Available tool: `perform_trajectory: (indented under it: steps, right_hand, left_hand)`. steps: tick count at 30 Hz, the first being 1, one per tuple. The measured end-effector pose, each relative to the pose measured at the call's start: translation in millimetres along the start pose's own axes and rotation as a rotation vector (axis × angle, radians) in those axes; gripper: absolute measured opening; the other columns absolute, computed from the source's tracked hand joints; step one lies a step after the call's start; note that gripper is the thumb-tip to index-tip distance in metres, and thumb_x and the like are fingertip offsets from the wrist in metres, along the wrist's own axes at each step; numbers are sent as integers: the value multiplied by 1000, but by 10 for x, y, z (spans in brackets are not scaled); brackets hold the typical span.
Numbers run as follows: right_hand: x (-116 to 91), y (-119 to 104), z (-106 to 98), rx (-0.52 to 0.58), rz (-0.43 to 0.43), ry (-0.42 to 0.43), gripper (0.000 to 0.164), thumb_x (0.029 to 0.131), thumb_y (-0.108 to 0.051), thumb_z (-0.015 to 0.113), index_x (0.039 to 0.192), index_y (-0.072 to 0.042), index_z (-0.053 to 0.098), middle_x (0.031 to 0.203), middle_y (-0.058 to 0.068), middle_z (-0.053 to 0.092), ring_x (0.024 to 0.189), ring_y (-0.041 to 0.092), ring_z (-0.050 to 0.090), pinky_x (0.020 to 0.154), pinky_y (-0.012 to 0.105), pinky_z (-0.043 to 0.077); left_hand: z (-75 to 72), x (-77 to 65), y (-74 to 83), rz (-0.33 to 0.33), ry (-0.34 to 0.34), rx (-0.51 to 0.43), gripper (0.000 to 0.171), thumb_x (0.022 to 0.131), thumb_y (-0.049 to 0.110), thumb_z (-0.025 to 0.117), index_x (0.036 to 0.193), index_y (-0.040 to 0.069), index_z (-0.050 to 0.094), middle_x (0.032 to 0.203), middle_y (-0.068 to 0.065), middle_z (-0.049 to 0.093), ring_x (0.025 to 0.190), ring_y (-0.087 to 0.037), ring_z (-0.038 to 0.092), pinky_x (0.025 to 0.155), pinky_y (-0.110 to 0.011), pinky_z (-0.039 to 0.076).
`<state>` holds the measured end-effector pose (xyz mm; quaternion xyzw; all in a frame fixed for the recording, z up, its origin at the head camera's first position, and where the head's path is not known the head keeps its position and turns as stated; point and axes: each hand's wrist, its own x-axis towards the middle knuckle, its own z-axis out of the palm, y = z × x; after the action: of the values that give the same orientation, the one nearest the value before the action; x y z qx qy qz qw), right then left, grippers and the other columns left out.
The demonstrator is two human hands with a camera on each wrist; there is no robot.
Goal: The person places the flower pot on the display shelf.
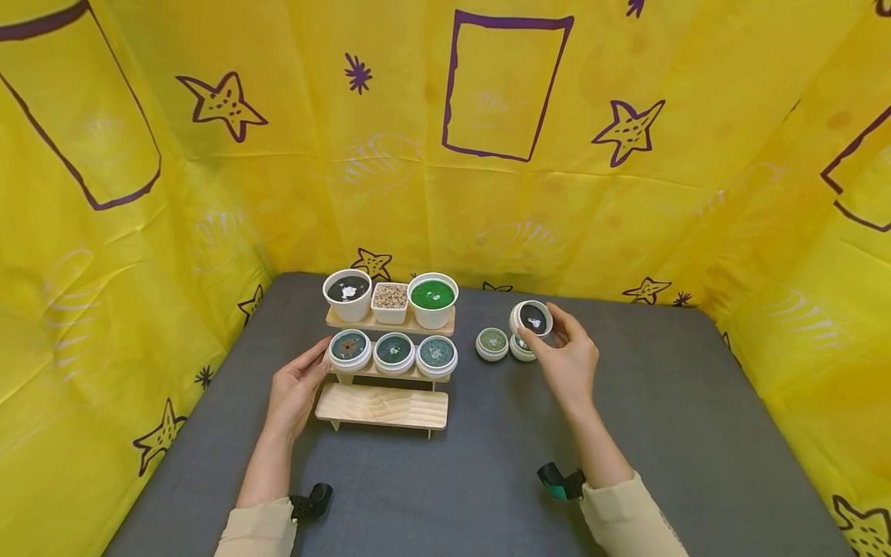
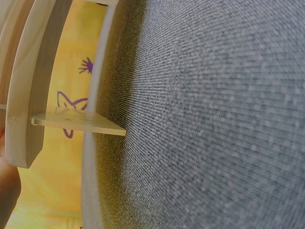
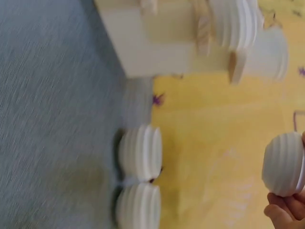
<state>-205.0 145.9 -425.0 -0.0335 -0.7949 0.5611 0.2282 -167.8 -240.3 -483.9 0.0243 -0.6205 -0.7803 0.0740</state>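
My left hand (image 1: 295, 394) grips the left end of a three-tier wooden stand (image 1: 381, 406), its fingertips close beside a ribbed white pot (image 1: 349, 350) with a brown-specked dark top. In the left wrist view only part of that hand shows, by the stand's planks (image 2: 28, 95). My right hand (image 1: 572, 363) pinches another white pot (image 1: 534, 319) with a dark, white-spotted top, raised off the table; its ribbed side shows in the right wrist view. Beneath it stands a partly hidden pot (image 1: 522, 352), beside a pot with a light green top (image 1: 492, 344).
The stand's top tier bears a dark-topped cup (image 1: 348, 294), a square dish of beige bits (image 1: 390, 300) and a green-topped cup (image 1: 433, 300). Two more ribbed pots, left (image 1: 394, 352) and right (image 1: 437, 356), stand on the middle tier. Yellow cloth (image 1: 390, 209) walls the grey table (image 1: 487, 480).
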Motion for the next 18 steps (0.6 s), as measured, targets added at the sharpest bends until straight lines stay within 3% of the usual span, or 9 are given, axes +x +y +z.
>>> perform_trajectory:
  steps: [3,11,18]
  right_hand:
    - [-82,-131,61,37,-52,-32,58,74,-16,87,128,-8,66,123,11,69,111,21,66,92,6,51]
    - [-261,-365,232,37,-189,-84,58,71,-13,89,125,-9,68,115,8,71,101,18,65,92,33,59]
    - [-441,-471,406,106,-275,-145,61,68,-13,91,125,-9,68,116,8,71,105,20,67,92,32,59]
  left_hand:
    - [0,4,0,-7,2,5,54,97,-2,56,144,-17,33,111,25,67,111,13,59,94,-5,49]
    - [12,5,1,-14,4,19,54,98,0,56,145,-15,35,111,26,67,112,13,58,94,-5,49]
    - [4,4,-2,-3,3,15,54,98,0,55,145,-16,34,112,26,67,111,13,58,94,-5,49]
